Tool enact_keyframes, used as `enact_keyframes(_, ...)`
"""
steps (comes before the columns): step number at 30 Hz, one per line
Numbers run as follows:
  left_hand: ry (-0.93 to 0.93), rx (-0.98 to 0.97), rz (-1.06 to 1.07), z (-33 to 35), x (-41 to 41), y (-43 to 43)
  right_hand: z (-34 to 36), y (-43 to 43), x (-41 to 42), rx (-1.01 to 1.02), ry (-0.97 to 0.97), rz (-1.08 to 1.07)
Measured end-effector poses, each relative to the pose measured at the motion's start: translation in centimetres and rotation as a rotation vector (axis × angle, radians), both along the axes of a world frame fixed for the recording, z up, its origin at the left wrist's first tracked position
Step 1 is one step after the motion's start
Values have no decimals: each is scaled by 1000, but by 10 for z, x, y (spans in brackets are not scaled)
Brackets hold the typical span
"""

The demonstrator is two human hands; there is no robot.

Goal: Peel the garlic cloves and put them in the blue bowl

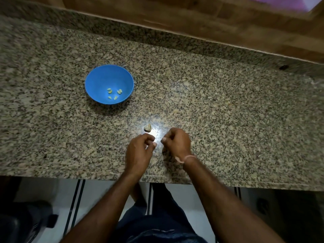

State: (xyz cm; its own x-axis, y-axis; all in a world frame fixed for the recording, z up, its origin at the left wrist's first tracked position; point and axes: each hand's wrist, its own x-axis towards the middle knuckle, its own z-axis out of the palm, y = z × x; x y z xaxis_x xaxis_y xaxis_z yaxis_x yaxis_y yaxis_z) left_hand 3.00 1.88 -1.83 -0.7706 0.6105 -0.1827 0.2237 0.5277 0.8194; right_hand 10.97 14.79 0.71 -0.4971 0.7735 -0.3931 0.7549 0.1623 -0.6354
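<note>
A blue bowl [91,83] stands on the granite counter at the left and holds several peeled yellowish garlic cloves [114,93]. A small pale garlic piece [147,128] lies on the counter in a bright glare patch, just beyond my hands. My left hand [138,151] hovers near the front edge with its fingers curled and its thumb and fingertips close together. My right hand [178,142] is beside it, curled into a loose fist, thumb pointing at the left hand. No clove or skin shows in either hand; the palms are hidden.
The speckled granite counter [228,111] runs the full width, with its front edge [245,183] near my body. A wooden wall panel [210,23] rises behind it. A thin band circles my right wrist [188,157]. A small dark mark [283,67] sits at the back right.
</note>
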Motion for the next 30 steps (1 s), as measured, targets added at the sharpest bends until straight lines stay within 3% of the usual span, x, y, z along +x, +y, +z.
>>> enact_keyframes(2,-214,74,44,10,3,3,12,4,11,-426,295,-184)
enact_keyframes(4,-303,149,61,15,6,5,21,-2,21,-729,476,-288)
enact_keyframes(8,-329,213,88,29,11,4,21,-18,29,-892,590,-367)
enact_keyframes(17,-205,211,32,52,5,7,28,-18,36,-772,662,-336)
enact_keyframes(22,-133,190,-27,56,6,7,25,-19,37,-569,629,-287)
enact_keyframes(27,14,185,-104,56,9,10,24,-21,33,-182,510,-129)
enact_keyframes(30,124,183,-181,50,11,15,27,-21,32,-145,488,-65)
